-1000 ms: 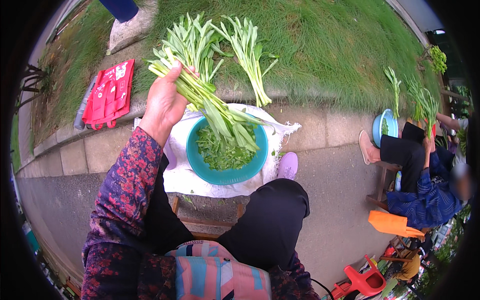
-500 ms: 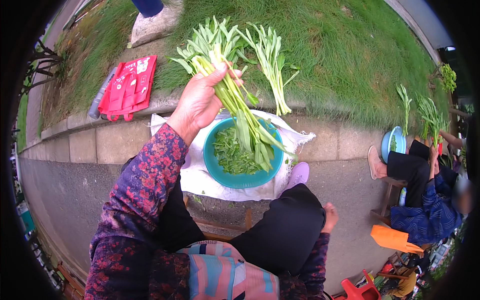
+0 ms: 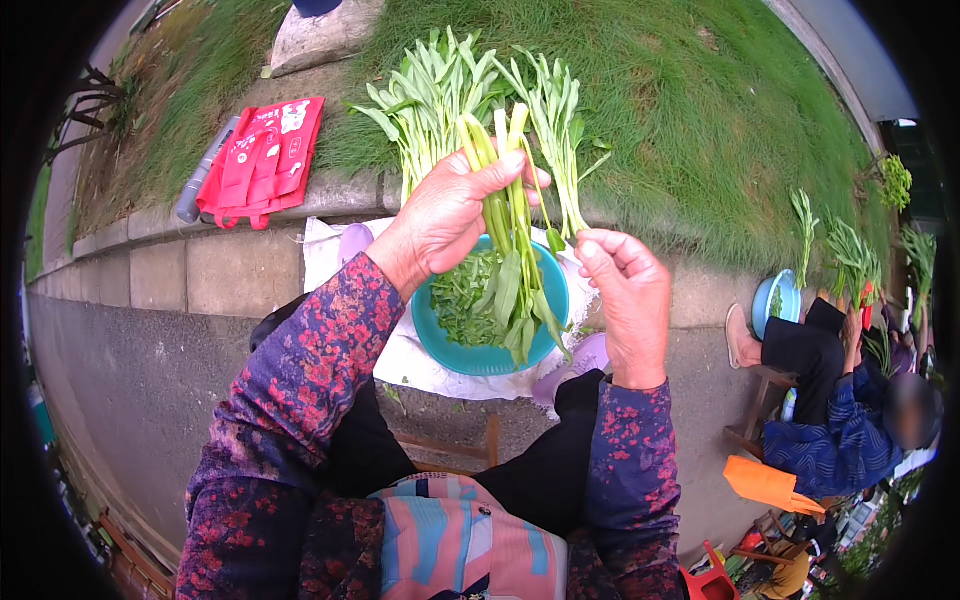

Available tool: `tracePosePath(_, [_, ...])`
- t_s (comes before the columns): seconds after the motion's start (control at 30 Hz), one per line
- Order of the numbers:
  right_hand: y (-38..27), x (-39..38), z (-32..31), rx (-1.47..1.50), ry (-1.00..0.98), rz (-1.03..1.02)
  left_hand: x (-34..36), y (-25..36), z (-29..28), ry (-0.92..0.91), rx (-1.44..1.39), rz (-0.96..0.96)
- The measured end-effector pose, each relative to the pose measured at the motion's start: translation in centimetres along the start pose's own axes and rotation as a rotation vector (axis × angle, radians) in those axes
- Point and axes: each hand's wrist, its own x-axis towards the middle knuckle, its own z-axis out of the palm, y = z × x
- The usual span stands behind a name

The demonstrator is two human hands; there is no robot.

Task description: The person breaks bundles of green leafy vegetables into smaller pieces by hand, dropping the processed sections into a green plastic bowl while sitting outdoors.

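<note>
In my left hand (image 3: 450,210) is a bunch of leafy greens (image 3: 515,280), stalk ends upward, leaves hanging over the teal basin (image 3: 472,365), which holds loose green leaves. My right hand (image 3: 628,295) is raised right of the bunch, fingers curled and thumb near the index; what its fingertips grip, if anything, is unclear. The basin stands on a white woven sack (image 3: 325,255) between purple shoes (image 3: 573,370). Beyond, two bunches of similar greens (image 3: 415,105) lie on the grass.
A red bag (image 3: 258,160) and a grey cylinder (image 3: 205,170) lie on the curb's left. At right a seated person (image 3: 830,445) holds greens beside a blue basin (image 3: 763,310). An orange bag (image 3: 760,485) and red stool (image 3: 708,575) are at lower right.
My right hand has risen from beside my right knee to beside the bunch. My left hand has shifted right, and the bunch now hangs more upright.
</note>
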Motion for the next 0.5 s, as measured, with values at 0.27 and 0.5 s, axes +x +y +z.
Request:
tracePosePath(0.27, [2.6, 1.6, 0.6, 0.008, -0.096, 0.133, 0.1, 0.0, -0.4, 0.073, -0.027, 0.01])
tracePosePath(0.5, [2.8, 1.1, 0.6, 0.103, -0.141, 0.166, 0.2, -0.5, -0.3, 0.092, 0.008, 0.027])
